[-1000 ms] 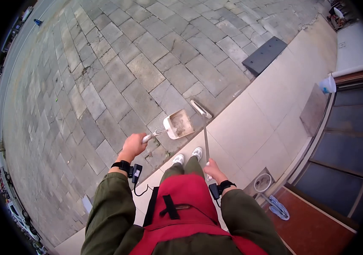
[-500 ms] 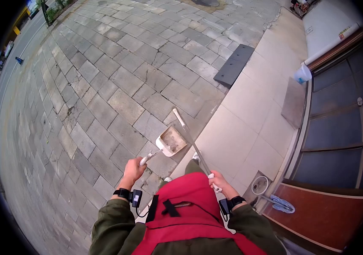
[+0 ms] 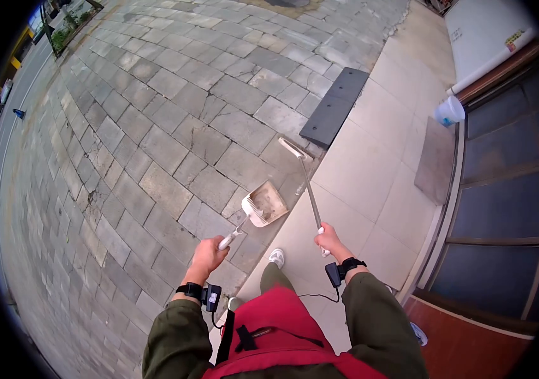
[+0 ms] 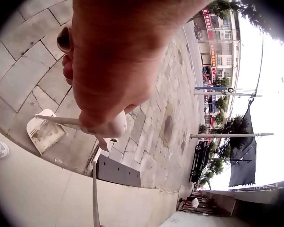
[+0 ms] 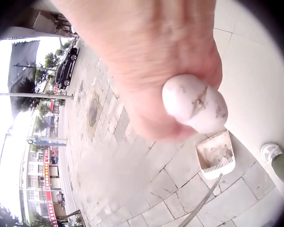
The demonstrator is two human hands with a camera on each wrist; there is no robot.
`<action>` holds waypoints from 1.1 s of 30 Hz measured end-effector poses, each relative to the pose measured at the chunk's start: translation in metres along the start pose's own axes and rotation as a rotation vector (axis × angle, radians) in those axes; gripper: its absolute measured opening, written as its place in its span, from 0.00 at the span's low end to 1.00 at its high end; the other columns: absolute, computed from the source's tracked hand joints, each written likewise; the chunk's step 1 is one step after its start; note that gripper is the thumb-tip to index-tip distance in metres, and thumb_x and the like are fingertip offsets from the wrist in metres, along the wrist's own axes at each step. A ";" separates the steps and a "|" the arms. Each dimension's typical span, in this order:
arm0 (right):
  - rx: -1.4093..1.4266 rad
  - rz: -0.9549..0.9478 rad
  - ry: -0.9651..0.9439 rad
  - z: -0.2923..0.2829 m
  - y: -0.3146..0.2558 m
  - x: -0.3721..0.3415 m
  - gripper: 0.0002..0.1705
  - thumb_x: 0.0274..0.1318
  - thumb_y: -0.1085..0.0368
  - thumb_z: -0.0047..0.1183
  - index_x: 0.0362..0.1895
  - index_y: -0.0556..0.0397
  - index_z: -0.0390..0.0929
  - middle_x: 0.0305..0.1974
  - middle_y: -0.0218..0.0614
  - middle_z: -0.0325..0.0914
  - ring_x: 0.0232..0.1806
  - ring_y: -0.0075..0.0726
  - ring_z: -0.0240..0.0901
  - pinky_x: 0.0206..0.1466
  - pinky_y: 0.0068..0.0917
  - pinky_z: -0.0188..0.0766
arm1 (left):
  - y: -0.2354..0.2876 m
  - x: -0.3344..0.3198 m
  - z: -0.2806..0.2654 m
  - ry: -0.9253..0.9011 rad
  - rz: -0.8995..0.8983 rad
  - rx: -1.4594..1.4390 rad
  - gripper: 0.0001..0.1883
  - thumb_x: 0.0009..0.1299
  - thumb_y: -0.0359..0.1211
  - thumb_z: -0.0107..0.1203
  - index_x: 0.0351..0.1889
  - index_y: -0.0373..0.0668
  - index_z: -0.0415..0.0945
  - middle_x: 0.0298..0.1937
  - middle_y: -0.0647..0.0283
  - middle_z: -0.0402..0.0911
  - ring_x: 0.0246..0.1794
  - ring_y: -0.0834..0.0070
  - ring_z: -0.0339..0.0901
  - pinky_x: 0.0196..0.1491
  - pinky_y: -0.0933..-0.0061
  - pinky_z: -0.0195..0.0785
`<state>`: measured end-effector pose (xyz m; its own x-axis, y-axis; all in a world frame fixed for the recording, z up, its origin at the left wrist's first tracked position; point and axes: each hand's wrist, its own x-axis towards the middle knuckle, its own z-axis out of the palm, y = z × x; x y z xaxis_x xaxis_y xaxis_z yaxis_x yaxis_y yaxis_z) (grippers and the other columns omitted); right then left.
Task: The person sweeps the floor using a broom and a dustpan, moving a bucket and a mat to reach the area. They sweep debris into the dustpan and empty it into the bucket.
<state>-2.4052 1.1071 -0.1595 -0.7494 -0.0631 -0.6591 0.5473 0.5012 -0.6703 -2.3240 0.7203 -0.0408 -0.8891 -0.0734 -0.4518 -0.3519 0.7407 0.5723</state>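
Observation:
In the head view my left hand grips the white handle of a long-handled dustpan. Grey dirt lies in its toothed pan, which is down by the edge of the paving. My right hand holds the metal stick of a broom near its white end. The narrow broom head is out ahead of the dustpan, beside the pale tiled ledge. From the right wrist, the rounded white handle end pokes out of the fist. The left wrist view shows the dustpan's shaft running from my hand to the pan.
A dark ramp block lies against the ledge ahead. Further right are a white bucket, a leaning board and glazed doors. Grey paving stones stretch left towards a road. A white shoe is near the ledge edge.
The broom has swung: its head rose and turned narrow half a second ago, and now is lower, further ahead of the dustpan. The ramp block has come nearer. Both grips stay the same.

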 end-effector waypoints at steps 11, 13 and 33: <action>-0.072 0.184 0.005 0.020 0.022 0.143 0.37 0.40 0.70 0.46 0.61 0.67 0.59 0.58 0.61 0.65 0.64 0.55 0.60 0.66 0.34 0.56 | 0.048 0.092 -0.026 -0.066 -0.151 0.262 0.06 0.59 0.34 0.50 0.32 0.48 0.75 0.29 0.52 0.79 0.34 0.51 0.77 0.38 0.52 0.70; -0.014 0.143 0.040 0.029 0.022 0.105 0.39 0.37 0.73 0.46 0.61 0.68 0.59 0.50 0.57 0.71 0.54 0.53 0.70 0.55 0.35 0.67 | 0.048 0.094 -0.028 -0.075 -0.164 0.281 0.06 0.59 0.33 0.50 0.33 0.49 0.76 0.29 0.52 0.79 0.34 0.51 0.77 0.38 0.52 0.71; 0.566 0.412 -0.174 -0.009 -0.050 -0.030 0.37 0.33 0.78 0.46 0.58 0.61 0.60 0.26 0.37 0.67 0.15 0.29 0.65 0.14 0.28 0.60 | 0.049 0.091 -0.027 -0.086 -0.265 0.312 0.09 0.58 0.31 0.51 0.36 0.49 0.78 0.33 0.54 0.81 0.37 0.55 0.79 0.40 0.56 0.72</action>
<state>-2.4136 1.0915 -0.1031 -0.3958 -0.1253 -0.9098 0.9173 -0.0077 -0.3980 -2.4299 0.7324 -0.0354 -0.7477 -0.2422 -0.6182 -0.4478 0.8714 0.2003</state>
